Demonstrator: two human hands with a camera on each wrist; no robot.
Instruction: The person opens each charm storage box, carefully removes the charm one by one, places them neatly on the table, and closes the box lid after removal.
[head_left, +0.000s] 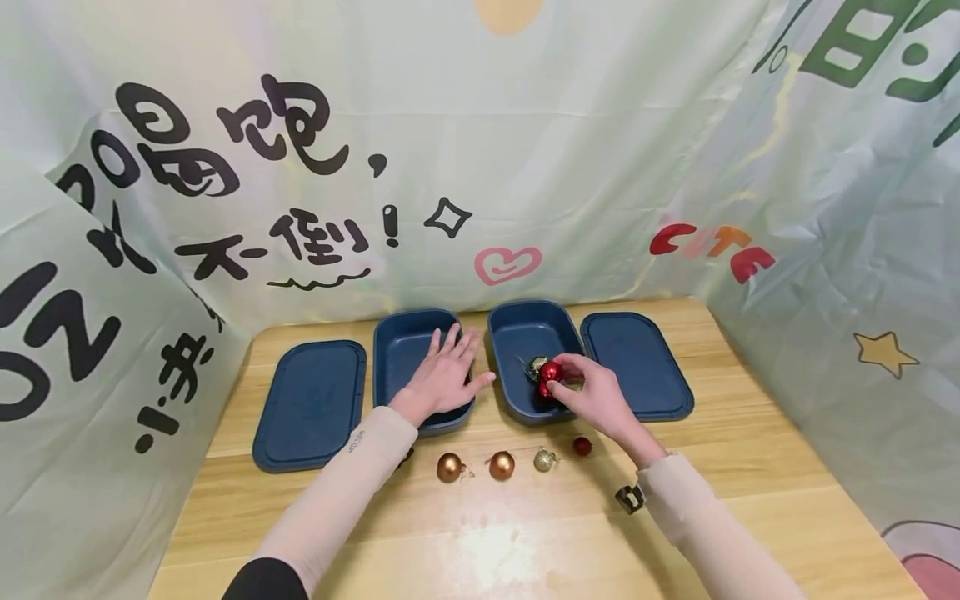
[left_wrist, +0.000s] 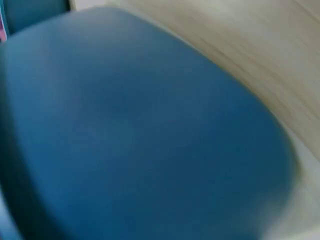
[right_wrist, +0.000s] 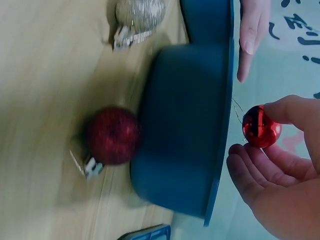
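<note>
Above the near end of the right blue box (head_left: 525,329), my right hand (head_left: 603,400) pinches a shiny red bauble (right_wrist: 261,127) between thumb and fingers. A thin hanging loop trails from it in the right wrist view. Under it in the box lie another red bauble (head_left: 544,390) and a dark green one (head_left: 536,367). My left hand (head_left: 444,375) is spread with straight fingers over the right rim of the left blue box (head_left: 401,346), whose visible inside holds nothing. The left wrist view is filled by a blurred blue box wall (left_wrist: 145,125).
In front of the boxes lie two copper baubles (head_left: 450,467), a pale glittery bauble (head_left: 545,460) and a dark red glittery bauble (right_wrist: 114,135). Blue lids (head_left: 311,404) flank the boxes on both sides. A printed cloth (head_left: 585,167) hangs behind the wooden table (head_left: 480,533).
</note>
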